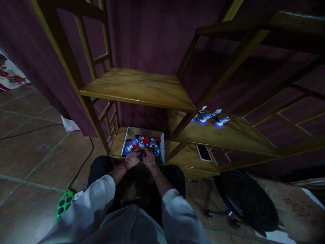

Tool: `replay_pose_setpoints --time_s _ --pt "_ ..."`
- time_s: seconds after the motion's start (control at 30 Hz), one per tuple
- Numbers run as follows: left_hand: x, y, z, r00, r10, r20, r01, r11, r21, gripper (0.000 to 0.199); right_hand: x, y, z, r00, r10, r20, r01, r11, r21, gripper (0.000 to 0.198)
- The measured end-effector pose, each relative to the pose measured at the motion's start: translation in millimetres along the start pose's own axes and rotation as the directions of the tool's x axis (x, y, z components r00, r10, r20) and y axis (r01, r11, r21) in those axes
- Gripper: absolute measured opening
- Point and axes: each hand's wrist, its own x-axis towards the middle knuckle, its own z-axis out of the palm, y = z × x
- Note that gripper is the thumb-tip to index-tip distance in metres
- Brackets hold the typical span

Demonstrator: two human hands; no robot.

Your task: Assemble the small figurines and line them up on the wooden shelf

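A shallow white cardboard box (163, 145) sits on the lower wooden shelf in front of me. Small cartoon figurines (145, 140) in blue, purple, red and black fill it in a jumble. My left hand (133, 158) and my right hand (148, 156) are close together over the box's front edge. Both have their fingers curled inward at the nearest figurines. Something small and dark seems to be between the fingertips, too shadowed to name. Several figurines on purple round bases (204, 118) stand on the higher shelf to the right.
Wooden uprights and an upper shelf board (142, 86) overhang the box. A phone (203, 153) lies on the lower shelf to the right. A black round stool seat (247, 200) stands at right. On the tiled floor at left are a green power strip (64, 203) and a cable (87, 161).
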Motion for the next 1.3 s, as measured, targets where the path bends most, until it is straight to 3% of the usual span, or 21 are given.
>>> replay_pose_setpoints --time_s 0.1,0.3,0.47,0.73,1.03,1.3 --pt "1 2 -4 0.985 -0.132 -0.108 0.132 0.991 -0.006 0.034 0 0 0 1.0 0.021 0.0 -0.021 0.999 -0.025 0.044" --pt "3 3 -14 0.883 -0.339 -0.325 0.338 0.939 -0.06 0.046 3 4 4 0.998 0.06 0.003 -0.059 0.997 -0.04 0.045" --pt "16 -3 -18 0.872 -0.396 -0.287 0.403 0.914 -0.038 0.06 4 7 5 0.999 -0.004 0.046 0.007 0.999 -0.046 0.042" --pt "34 -4 -23 0.89 -0.406 -0.208 0.418 0.908 0.016 0.057 8 5 2 0.986 -0.042 0.163 0.06 0.992 -0.111 0.04" --pt "21 5 -24 0.892 -0.405 -0.2 0.428 0.899 0.088 0.048 4 3 3 0.994 -0.044 0.096 0.053 0.994 -0.099 0.044" --pt "11 7 -17 0.904 -0.366 -0.22 0.393 0.915 0.091 0.045 4 1 1 0.992 0.028 0.123 -0.015 0.994 -0.106 0.057"
